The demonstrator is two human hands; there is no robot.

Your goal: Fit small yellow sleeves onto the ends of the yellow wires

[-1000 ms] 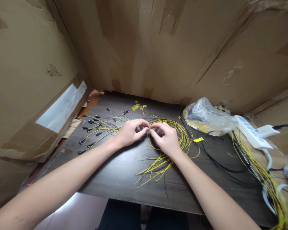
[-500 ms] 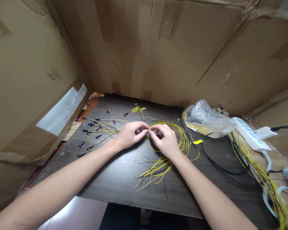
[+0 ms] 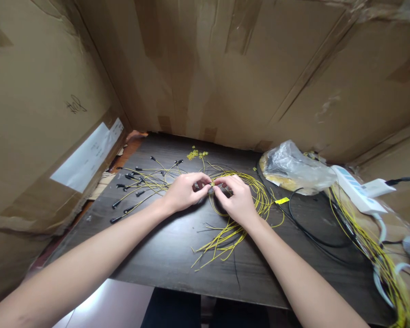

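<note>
Over the middle of the table, my left hand (image 3: 187, 191) and my right hand (image 3: 237, 198) meet fingertip to fingertip. Both pinch a small yellow piece (image 3: 212, 184); its exact shape is too small to make out. Under and around my right hand lies a coil of thin yellow and black wires (image 3: 264, 196), with loose wire ends (image 3: 217, 246) fanned toward the front edge. Wires with black connectors (image 3: 130, 210) spread out left of my left hand. A little pile of yellow square tags (image 3: 193, 155) sits beyond the hands.
The dark table (image 3: 164, 255) is walled by cardboard (image 3: 198, 82). At the right are a clear plastic bag (image 3: 295, 168), a white power strip (image 3: 357, 191), black cables (image 3: 314, 239) and another yellow wire bundle (image 3: 379, 259). A bright yellow label (image 3: 282, 200) lies by the coil.
Both hands stay at the same spot, fingertips still together around the small yellow piece. The view has shifted very slightly; nothing else visibly differs.
</note>
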